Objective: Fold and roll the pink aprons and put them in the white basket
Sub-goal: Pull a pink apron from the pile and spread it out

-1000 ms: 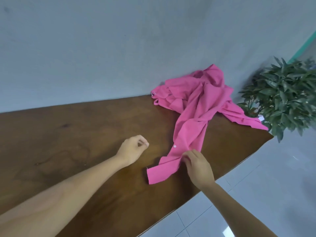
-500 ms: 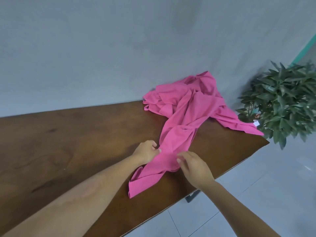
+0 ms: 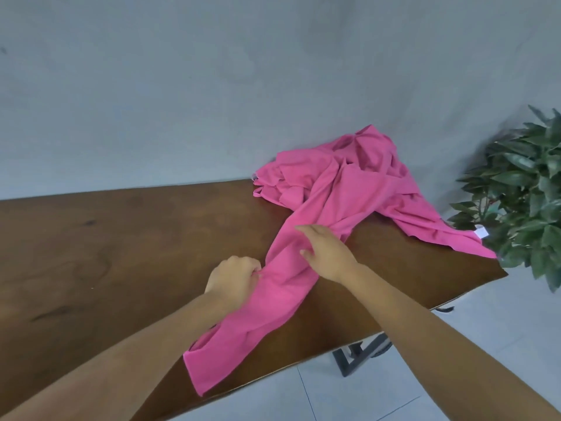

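Note:
A heap of pink aprons [image 3: 343, 177] lies at the far right of the brown wooden table [image 3: 106, 253], against the wall. One apron [image 3: 273, 299] stretches out of the heap toward me, its loose end near the table's front edge. My left hand [image 3: 233, 278] grips the left edge of this stretched apron with curled fingers. My right hand [image 3: 324, 250] lies on top of the same apron a little farther up, fingers extended and partly sunk in the cloth. No white basket is in view.
A green leafy plant [image 3: 522, 196] stands just past the table's right end. A grey wall [image 3: 212, 86] runs behind the table. A dark metal table leg [image 3: 358, 354] and a pale tiled floor [image 3: 455, 344] show below the front edge.
The stretched apron has been drawn farther toward me and to the left. My left hand went from hovering to gripping its edge; my right hand moved up along the cloth.

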Demonstrator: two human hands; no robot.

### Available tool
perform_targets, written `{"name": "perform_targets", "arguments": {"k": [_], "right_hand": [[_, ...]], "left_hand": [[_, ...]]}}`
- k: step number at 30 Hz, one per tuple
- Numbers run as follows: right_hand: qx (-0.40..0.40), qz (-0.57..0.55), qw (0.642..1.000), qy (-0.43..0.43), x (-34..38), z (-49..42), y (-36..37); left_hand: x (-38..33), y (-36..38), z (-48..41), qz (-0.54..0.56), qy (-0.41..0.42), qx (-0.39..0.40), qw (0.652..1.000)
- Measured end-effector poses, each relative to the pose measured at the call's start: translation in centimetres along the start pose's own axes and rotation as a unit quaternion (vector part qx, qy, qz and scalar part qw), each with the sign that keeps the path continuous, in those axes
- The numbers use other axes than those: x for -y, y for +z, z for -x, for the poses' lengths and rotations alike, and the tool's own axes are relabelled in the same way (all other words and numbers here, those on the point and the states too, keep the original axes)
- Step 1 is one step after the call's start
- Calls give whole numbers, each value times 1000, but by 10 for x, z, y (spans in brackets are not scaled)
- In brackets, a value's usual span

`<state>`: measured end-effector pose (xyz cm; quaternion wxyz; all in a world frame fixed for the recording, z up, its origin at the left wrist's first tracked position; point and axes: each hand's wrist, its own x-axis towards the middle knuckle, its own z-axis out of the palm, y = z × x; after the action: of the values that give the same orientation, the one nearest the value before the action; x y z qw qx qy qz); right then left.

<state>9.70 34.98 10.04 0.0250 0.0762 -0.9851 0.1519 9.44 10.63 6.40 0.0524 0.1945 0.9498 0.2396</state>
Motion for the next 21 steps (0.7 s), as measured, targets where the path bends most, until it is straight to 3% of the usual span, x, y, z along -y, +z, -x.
{"name": "perform_targets", "arguments": {"k": [7,14,21], "right_hand": [[39,124,990,-56,10,-31,-2],[-95,73,989,-85,5,-11,9],[-173,54,979,-96,11,-1,3]], "left_hand": [[2,-23,35,107,-19,9,994],[19,-57,70,179,-81,32,980],[70,-86,100,202,-113,13,973]]}}
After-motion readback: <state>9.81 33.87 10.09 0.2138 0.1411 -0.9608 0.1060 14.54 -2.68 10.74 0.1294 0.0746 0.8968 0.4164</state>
